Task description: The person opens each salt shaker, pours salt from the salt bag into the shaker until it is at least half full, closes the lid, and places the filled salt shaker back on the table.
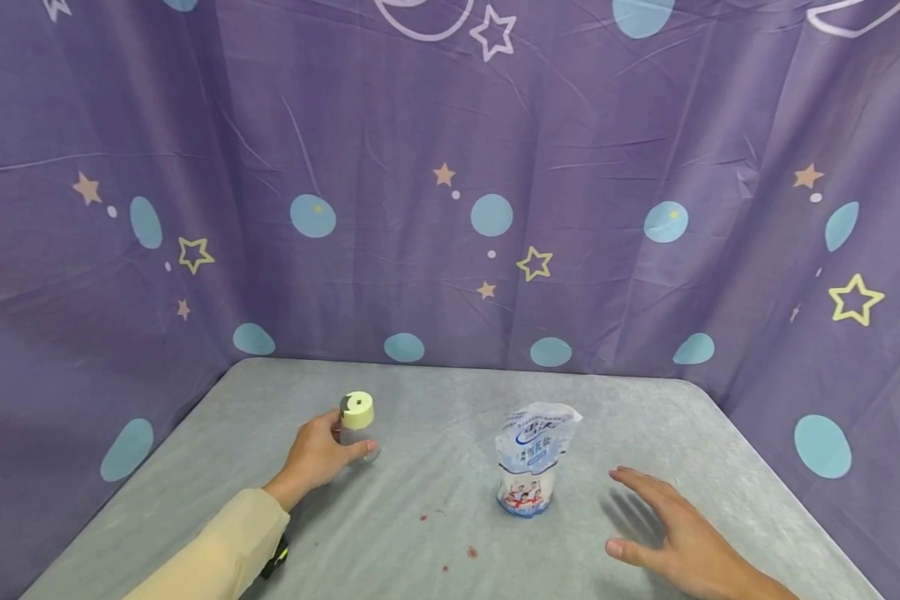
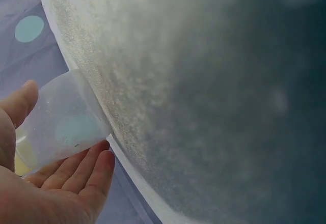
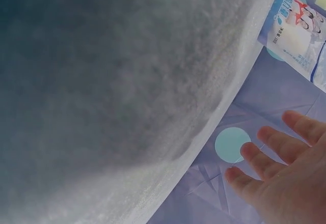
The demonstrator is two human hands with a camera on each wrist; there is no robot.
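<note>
Bracketing the see-through container [image 2: 71, 119] between thumb and fingers, the left hand [image 1: 321, 454] has its thumb on one side and its fairly straight fingers on the other; they stand apart rather than clamped, and whether any of them press on the wall I cannot tell. The container appears to stand upright on the grey table [image 1: 420, 442], left of the middle and toward the back, with a pale yellow lid [image 1: 357, 410] on top. A teal curtain spot shows through its wall, so it is probably light, with thin, somewhat springy plastic that may slip on dry skin; holding the body below the lid, thumb opposite fingers, with mild pressure, looks best. To its right, well apart and nearer the wearer, a blue and white printed pouch [image 1: 532, 462] stands on its base, its crinkled top flaring to the right. That film looks soft and likely to fold, perhaps weighty low down, so its fuller lower half would be the surer hold. Near the pouch, on its right, the right hand [image 1: 675, 533] has thumb and fingers spread, holding nothing. Small red specks [image 1: 472, 552] mark the tabletop, and a purple star-patterned curtain [image 1: 390, 150] hangs behind.
</note>
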